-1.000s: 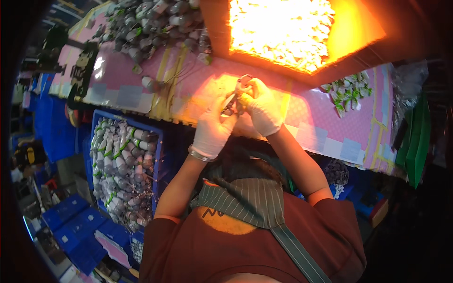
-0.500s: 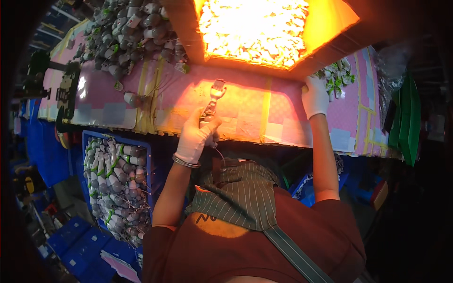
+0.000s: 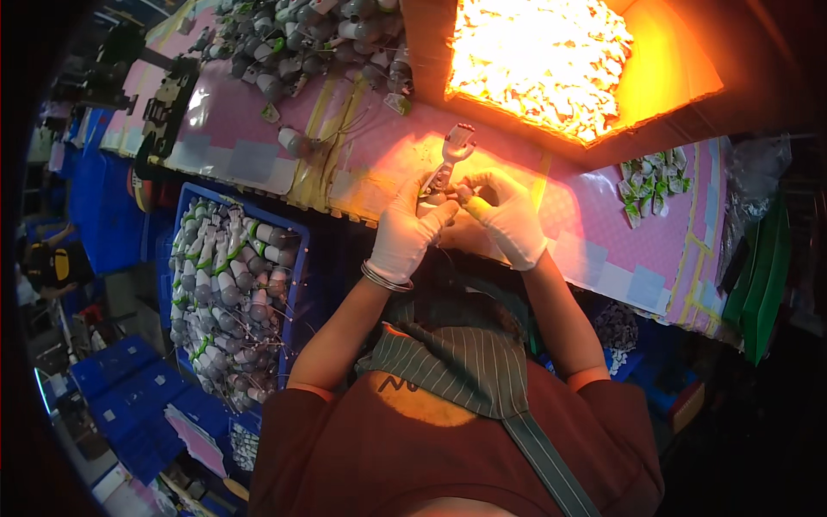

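My left hand (image 3: 403,231), in a white glove, is closed around the narrow dark-patterned lower part of a small white piece with a pronged, hand-like top (image 3: 457,145). The piece stands upright above the fingers, over the near edge of the pink-covered table (image 3: 586,207). My right hand (image 3: 512,226), also gloved, meets the left one at the base of the piece. Its thumb and fingers are pinched together around something small that I cannot make out. Both hands partly hide the lower end of the piece.
A brightly lit cardboard box (image 3: 663,116) of small pieces stands at the back. Small white-and-green pieces (image 3: 653,185) lie to the right. Grey-and-white bulb-shaped parts (image 3: 297,47) are heaped at the far left; more fill a blue crate (image 3: 303,258) below the table edge.
My right hand has left the white-and-green pieces and come in beside my left hand. The left hand still holds the pronged piece. The whole view has shifted and turned.
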Demonstrator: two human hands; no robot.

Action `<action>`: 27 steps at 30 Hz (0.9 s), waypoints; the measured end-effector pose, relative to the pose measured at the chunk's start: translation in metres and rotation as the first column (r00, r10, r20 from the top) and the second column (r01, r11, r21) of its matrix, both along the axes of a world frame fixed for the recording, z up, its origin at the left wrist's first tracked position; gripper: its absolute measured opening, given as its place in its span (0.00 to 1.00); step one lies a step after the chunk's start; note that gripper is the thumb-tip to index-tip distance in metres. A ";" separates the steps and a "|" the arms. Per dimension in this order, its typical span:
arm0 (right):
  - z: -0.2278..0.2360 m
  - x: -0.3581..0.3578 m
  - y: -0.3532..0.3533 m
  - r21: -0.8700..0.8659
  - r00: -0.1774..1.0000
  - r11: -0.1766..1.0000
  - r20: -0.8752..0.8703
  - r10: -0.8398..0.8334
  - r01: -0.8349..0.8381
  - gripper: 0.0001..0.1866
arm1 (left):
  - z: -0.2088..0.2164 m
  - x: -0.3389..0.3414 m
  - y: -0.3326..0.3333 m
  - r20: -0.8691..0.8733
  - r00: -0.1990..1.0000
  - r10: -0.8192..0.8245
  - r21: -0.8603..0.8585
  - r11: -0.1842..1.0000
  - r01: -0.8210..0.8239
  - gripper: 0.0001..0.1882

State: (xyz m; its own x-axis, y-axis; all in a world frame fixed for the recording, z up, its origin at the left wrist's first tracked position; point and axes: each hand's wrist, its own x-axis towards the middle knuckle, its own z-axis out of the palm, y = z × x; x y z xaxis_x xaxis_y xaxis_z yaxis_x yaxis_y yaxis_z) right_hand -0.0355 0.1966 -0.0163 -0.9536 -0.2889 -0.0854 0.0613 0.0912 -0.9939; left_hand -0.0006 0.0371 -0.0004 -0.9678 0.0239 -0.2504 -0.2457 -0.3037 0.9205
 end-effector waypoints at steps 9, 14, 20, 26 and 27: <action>0.005 0.007 -0.038 0.266 0.985 0.959 -0.165 -0.056 0.099 0.16 | 0.000 0.001 -0.030 0.124 0.992 0.016 0.004 1.000 -0.016 0.15; 0.030 -0.002 -0.032 0.026 0.996 0.998 0.065 -0.053 0.052 0.17 | -0.003 0.001 -0.033 0.152 0.988 0.025 -0.116 0.993 -0.007 0.17; 0.023 -0.004 -0.041 -0.379 0.935 0.925 0.314 0.164 -0.034 0.17 | -0.010 0.003 -0.029 -0.266 0.964 -0.013 -0.313 0.947 -0.073 0.22; 0.013 0.000 -0.046 -0.339 0.959 0.941 0.262 0.112 -0.017 0.14 | -0.004 0.009 -0.028 -0.227 0.971 -0.079 -0.364 0.931 -0.010 0.23; 0.010 0.000 -0.040 -0.210 0.966 0.977 0.238 0.098 -0.048 0.12 | -0.006 0.008 -0.030 -0.270 0.952 -0.146 -0.555 0.831 -0.030 0.21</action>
